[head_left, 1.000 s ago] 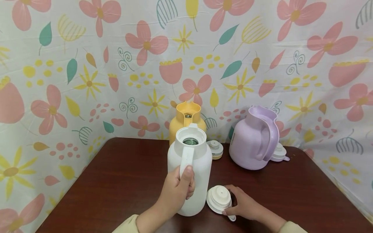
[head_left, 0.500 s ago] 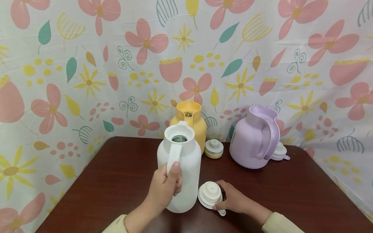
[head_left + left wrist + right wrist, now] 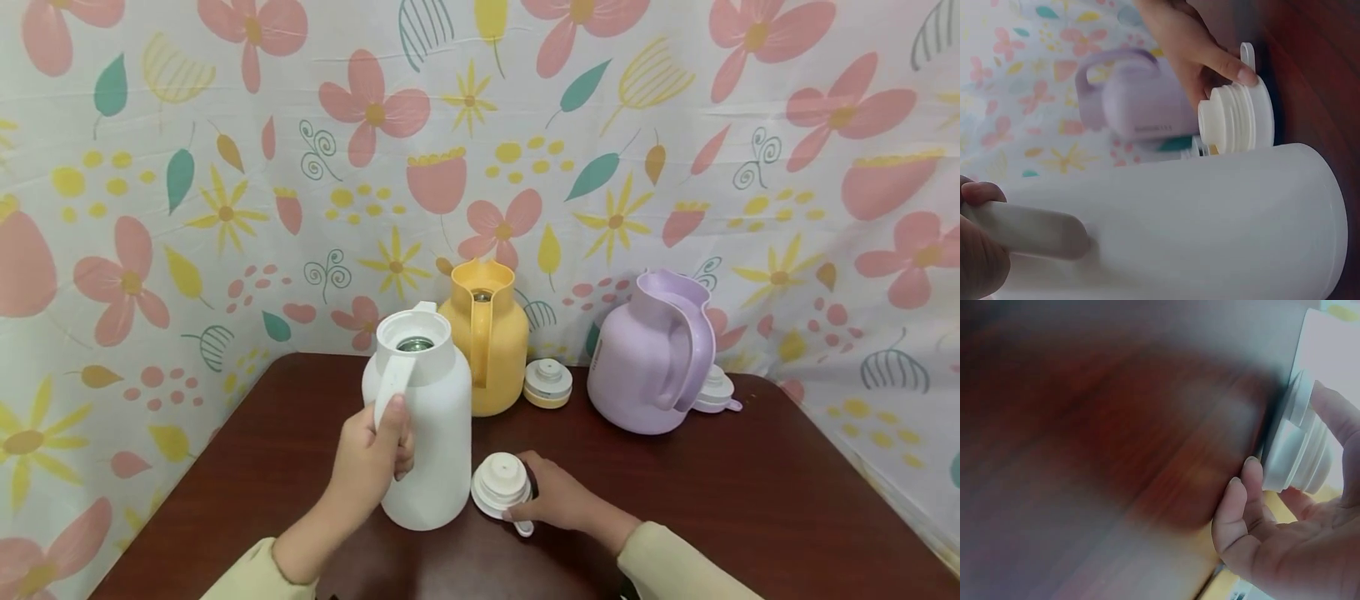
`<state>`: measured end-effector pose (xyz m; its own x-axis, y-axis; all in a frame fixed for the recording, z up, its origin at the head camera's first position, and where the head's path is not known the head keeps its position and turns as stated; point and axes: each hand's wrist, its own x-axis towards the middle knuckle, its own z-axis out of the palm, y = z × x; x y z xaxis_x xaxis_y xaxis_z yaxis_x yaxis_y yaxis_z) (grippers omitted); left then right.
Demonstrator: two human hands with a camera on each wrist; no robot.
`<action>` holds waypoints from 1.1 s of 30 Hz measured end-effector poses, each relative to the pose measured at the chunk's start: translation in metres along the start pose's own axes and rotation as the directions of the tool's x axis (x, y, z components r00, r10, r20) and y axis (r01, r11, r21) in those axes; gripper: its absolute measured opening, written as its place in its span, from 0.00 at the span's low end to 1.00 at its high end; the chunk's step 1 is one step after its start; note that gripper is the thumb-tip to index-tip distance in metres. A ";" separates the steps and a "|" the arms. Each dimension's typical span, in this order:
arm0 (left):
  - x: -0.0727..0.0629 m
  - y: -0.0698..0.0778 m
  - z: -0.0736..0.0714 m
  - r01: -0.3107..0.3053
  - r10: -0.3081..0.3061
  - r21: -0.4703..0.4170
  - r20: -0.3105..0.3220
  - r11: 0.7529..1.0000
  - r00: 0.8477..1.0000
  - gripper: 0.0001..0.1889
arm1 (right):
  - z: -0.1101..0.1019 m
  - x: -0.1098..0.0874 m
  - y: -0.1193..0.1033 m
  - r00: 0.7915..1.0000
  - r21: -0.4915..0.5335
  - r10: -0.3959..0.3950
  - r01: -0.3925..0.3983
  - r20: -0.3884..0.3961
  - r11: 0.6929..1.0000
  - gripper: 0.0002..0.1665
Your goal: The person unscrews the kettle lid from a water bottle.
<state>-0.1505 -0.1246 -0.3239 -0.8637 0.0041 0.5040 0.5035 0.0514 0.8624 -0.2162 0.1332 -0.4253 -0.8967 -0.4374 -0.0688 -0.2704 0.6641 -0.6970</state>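
My left hand (image 3: 372, 457) grips the handle of a white thermos jug (image 3: 431, 433), which stands upright with its mouth uncovered and a shiny liner inside. Just right of the jug, a white stopper lid (image 3: 501, 482) sits with its threaded plug facing up and a small tab toward me. My right hand (image 3: 561, 496) holds that lid by its edge, thumb on the near side and fingers around the far side. In the left wrist view the lid (image 3: 1241, 115) is close beside the jug's lower body, with the thumb pressed on its rim near the tab.
Behind the white jug stands a yellow thermos jug (image 3: 506, 358), uncovered, with its white and yellow lid (image 3: 548, 383) beside it. A lilac jug (image 3: 637, 375) is at the back right, partly covering its own lid (image 3: 716, 392). A floral curtain (image 3: 300, 167) hangs behind the dark wooden table (image 3: 247, 467).
Both hands have shifted left across the table, the left with the white jug and the right with its lid. More of the yellow jug shows now.
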 end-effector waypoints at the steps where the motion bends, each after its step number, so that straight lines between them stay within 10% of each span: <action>1: 0.002 -0.001 -0.003 0.004 -0.003 0.006 -0.013 1.000 1.000 0.25 | 0.002 0.003 -0.003 1.000 -0.001 0.001 -0.001 -0.002 1.000 0.46; 12: 0.024 -0.010 -0.033 0.074 -0.066 0.049 -0.138 0.996 0.988 0.29 | 0.026 0.036 -0.033 0.998 -0.057 0.036 -0.038 -0.043 0.998 0.49; 33: 0.083 -0.037 -0.094 0.171 -0.156 0.037 -0.255 0.985 0.954 0.29 | 0.066 0.123 -0.066 0.981 0.310 0.133 -0.084 -0.141 0.947 0.38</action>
<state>-0.2390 -0.2202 -0.3095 -0.8968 -0.2592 0.3586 0.3477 0.0885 0.9334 -0.2853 -0.0047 -0.4351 -0.9652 -0.2546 -0.0596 -0.0720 0.4779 -0.8754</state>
